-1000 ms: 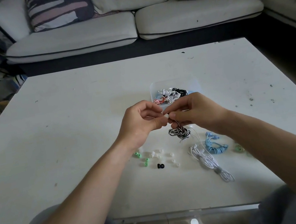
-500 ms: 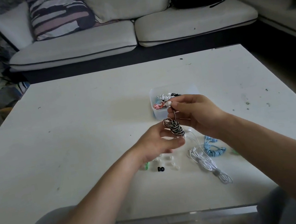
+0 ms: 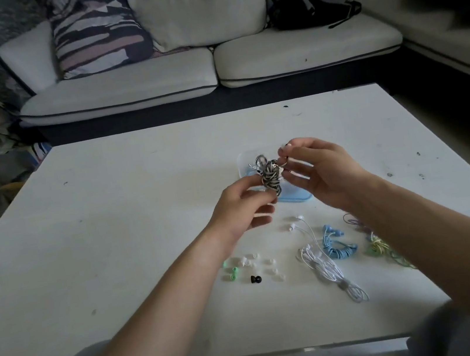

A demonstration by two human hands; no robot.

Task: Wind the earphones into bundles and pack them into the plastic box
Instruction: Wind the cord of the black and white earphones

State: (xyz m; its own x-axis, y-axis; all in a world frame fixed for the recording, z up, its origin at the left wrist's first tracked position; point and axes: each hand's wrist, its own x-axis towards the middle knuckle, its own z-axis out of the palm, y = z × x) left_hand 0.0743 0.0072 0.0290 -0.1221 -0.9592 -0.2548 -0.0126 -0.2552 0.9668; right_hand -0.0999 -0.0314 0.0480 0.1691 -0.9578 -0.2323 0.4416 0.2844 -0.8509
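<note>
Evidently the job is partway through. The left hand (image 3: pixel 241 207) pinches the striped earphones (image 3: pixel 270 176), already wound into a tight black-and-white bundle, between thumb and fingertips and holds them up off the table (image 3: pixel 142 223). The right hand (image 3: pixel 322 176), fingers curled, seems to pinch the loose end of the same cord right beside the bundle, though blur makes the exact grip hard to read. Just behind and below both hands sits the plastic box (image 3: pixel 295 197), its blue lower edge showing between them. The hands and the bundle hide what it holds. Nearer the person than the right hand lie the white earphones (image 3: pixel 328 267), loosely gathered with the buds trailing. Just beside them are the blue earphones (image 3: pixel 338 246), coiled. The green earphones (image 3: pixel 378 247) lie tangled against the right forearm, and a thin purple cord (image 3: pixel 353 220) shows by that wrist. Loose ear tips (image 3: pixel 250 264) are scattered below the left hand. By my reading, the striped set needs only its end tucked before going into the box. At least four sets on the table remain to be packed, some not yet wound.
</note>
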